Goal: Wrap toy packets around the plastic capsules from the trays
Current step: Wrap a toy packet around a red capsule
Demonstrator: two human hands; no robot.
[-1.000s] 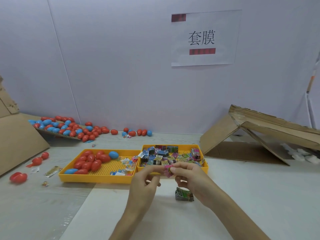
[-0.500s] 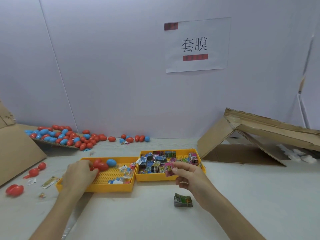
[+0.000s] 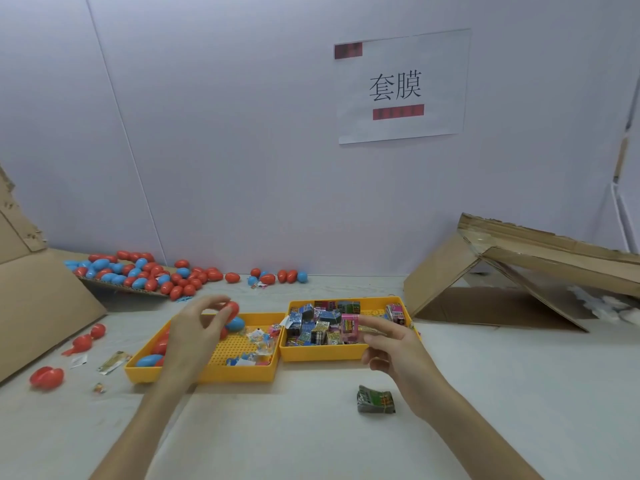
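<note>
At the far left of the frame a flat brown cardboard sheet (image 3: 41, 306) leans up from the pale table (image 3: 519, 393), with a few loose red capsules (image 3: 46, 377) lying below it; behind, in the upper left of the table, a heap of glossy egg-shaped capsules (image 3: 138, 271), red and blue, spreads over another piece of cardboard; left of centre sits the left tray (image 3: 207, 374), yellow plastic with a perforated floor, holding more smooth capsules and some small clear bags; above it the left hand (image 3: 197, 334) is raised, fingers curled, pinching a red capsule (image 3: 232, 311) at its fingertips, just over a blue capsule (image 3: 235, 323) in the tray; touching that tray's side is the right tray (image 3: 322, 351), the same yellow plastic, crowded with small boxy printed toy packets (image 3: 318, 327); the right hand (image 3: 391, 344), well apart from the left, pinches a pink packet (image 3: 349, 328) between thumb and forefinger over this tray's near edge, its other fingers loosely bent; below it a crumpled green packet (image 3: 375, 400) lies alone on the table; on the wall above hangs a white paper sign (image 3: 401, 86); at the right edge a collapsed cardboard box (image 3: 519, 258) forms a slanted tent.
</note>
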